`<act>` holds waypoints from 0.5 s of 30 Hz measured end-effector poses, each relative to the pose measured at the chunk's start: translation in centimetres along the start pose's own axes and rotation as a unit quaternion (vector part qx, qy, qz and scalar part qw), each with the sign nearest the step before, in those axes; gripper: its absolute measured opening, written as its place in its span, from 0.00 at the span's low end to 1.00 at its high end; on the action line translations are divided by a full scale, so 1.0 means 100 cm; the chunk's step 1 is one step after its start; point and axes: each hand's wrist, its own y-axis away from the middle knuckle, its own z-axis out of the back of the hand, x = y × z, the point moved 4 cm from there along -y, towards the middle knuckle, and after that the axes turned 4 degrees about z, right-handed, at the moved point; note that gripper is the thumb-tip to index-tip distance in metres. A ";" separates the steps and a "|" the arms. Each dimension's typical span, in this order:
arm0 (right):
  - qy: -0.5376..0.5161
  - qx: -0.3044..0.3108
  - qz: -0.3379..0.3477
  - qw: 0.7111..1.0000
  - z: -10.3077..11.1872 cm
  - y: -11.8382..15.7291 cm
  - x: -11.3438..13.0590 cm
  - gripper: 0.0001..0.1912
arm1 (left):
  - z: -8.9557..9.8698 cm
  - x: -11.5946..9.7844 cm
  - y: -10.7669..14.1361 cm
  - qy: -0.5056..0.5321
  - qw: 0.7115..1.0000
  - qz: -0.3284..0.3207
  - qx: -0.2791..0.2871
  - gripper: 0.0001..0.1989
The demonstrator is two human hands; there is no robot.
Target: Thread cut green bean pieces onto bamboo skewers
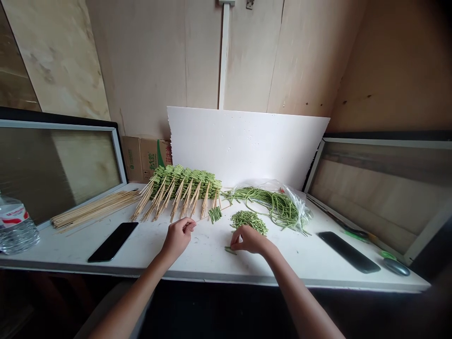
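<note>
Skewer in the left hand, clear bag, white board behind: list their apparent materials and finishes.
Skewer: probably bamboo or wood, matte, being pale tan. Bag: likely thin plastic film, glossy, see-through, crinkled. White board: perhaps foam, matte, with ragged left edge.

I record one thin pale skewer (202, 220) in my left fingers (189, 225), pointing away rightward, threaded with a row of short green bean pieces (214, 214); similar cut pieces (249, 219) lie heaped on the table (208, 261), one loose piece (229, 250) at my right fingers (235, 244).

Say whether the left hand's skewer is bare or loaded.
Loaded: green pieces sit in a row on the skewer, beyond the left hand.
</note>
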 end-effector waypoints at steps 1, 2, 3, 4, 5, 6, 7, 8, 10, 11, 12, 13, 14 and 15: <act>0.002 -0.008 0.008 1.000 0.000 -0.001 0.001 0.04 | 0.000 0.000 0.000 0.000 1.000 0.000 0.000 0.10; -0.001 -0.024 0.017 1.000 0.002 -0.001 0.001 0.04 | 0.000 0.000 0.000 0.000 1.000 0.000 0.000 0.10; -0.012 -0.047 0.026 0.998 0.005 -0.001 0.002 0.04 | 0.000 0.001 0.000 0.000 1.000 0.000 0.000 0.10; -0.033 -0.076 0.034 0.996 0.009 -0.002 0.002 0.05 | 0.000 0.001 0.000 0.000 1.000 0.000 -0.001 0.11; -0.067 -0.107 0.034 0.991 0.014 -0.002 0.002 0.06 | 0.000 0.000 0.000 0.000 1.000 0.000 -0.001 0.11; -0.112 -0.137 0.026 0.984 0.018 -0.002 0.001 0.09 | 0.000 0.000 0.000 0.001 1.000 -0.001 0.000 0.11; -0.163 -0.165 0.012 0.973 0.022 -0.001 -0.001 0.12 | 0.000 -0.001 0.000 0.003 1.000 -0.003 0.001 0.11; -0.216 -0.191 -0.003 0.958 0.025 -0.001 -0.003 0.16 | 0.000 -0.003 0.001 0.004 1.000 -0.005 0.001 0.11; -0.318 -0.233 -0.024 0.919 0.030 0.000 -0.005 0.21 | -0.001 -0.005 0.001 0.007 1.000 -0.011 0.001 0.11; -0.364 -0.249 -0.026 0.897 0.032 0.001 -0.006 0.21 | -0.001 -0.007 0.002 0.008 1.000 -0.013 0.000 0.11; -0.406 -0.257 -0.023 0.877 0.034 0.001 -0.005 0.21 | -0.001 -0.008 0.002 0.009 1.000 -0.014 -0.001 0.11; -0.443 -0.259 -0.019 0.858 0.034 0.001 -0.005 0.20 | -0.002 -0.009 0.003 0.010 1.000 -0.017 -0.002 0.10; -0.477 -0.256 -0.016 0.841 0.034 0.001 -0.004 0.19 | -0.002 -0.010 0.003 0.011 1.000 -0.019 -0.003 0.10; -0.506 -0.252 -0.014 0.825 0.034 0.001 -0.003 0.19 | -0.003 -0.011 0.004 0.012 1.000 -0.022 -0.004 0.10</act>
